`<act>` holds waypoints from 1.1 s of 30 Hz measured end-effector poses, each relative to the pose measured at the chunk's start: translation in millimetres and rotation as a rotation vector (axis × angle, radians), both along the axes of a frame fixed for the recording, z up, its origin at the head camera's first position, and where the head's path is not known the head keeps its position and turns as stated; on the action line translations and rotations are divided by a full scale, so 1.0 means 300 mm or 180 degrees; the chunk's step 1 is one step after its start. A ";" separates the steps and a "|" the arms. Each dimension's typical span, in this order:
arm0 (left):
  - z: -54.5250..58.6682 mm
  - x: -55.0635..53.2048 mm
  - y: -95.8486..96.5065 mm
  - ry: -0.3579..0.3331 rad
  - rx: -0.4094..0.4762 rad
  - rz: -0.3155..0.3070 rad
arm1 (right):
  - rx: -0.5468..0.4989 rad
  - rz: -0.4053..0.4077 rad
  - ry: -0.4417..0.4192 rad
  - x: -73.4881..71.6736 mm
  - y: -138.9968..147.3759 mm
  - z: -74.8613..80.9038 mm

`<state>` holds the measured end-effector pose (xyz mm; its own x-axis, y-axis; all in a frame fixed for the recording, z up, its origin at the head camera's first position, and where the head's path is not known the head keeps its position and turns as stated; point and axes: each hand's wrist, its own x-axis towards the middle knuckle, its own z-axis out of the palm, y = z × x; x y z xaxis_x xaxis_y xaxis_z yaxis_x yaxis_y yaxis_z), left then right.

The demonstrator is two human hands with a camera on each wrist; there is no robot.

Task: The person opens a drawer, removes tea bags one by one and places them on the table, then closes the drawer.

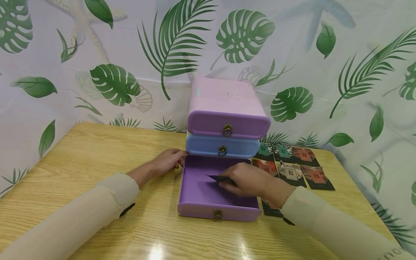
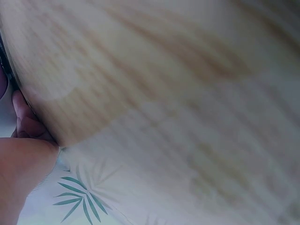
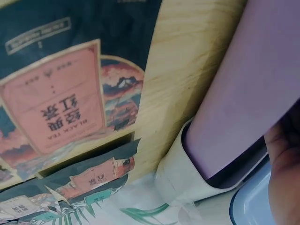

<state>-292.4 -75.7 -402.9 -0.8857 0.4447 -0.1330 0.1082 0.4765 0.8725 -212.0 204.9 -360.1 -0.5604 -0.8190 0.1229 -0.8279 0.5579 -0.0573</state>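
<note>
A small stacked drawer unit (image 1: 227, 94) stands on the table, its bottom purple drawer (image 1: 201, 189) pulled out. My right hand (image 1: 243, 180) is over that drawer and pinches a dark tea packet (image 1: 217, 177), seen nearly edge-on with one corner pointing left. In the right wrist view, part of the same hand (image 3: 286, 173) shows at the right edge, beside the drawer. My left hand (image 1: 169, 161) rests against the left side of the unit, at the back of the open drawer. Its fingers (image 2: 30, 124) are partly hidden in the left wrist view.
Right of the unit, several tea packets (image 1: 290, 173) with red, green and cream labels lie in rows. One black tea packet (image 3: 51, 103) lies close beside the drawer. The blue middle drawer (image 1: 208, 145) and purple top drawer (image 1: 208, 124) are closed. A leaf-print cloth (image 1: 123, 54) hangs behind the table.
</note>
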 end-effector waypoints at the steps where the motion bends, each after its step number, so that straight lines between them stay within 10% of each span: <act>1: 0.000 0.001 0.000 0.0001 0.0003 0.0001 | -0.0017 -0.0025 0.0007 0.003 0.002 0.006; 15: -0.002 0.002 0.006 0.0028 -0.0007 -0.0029 | -0.0262 -0.0245 0.0147 0.030 0.064 0.067; 33: 0.001 0.001 0.002 0.0031 -0.0039 -0.0031 | -0.0233 -0.0193 0.1125 0.069 0.227 0.135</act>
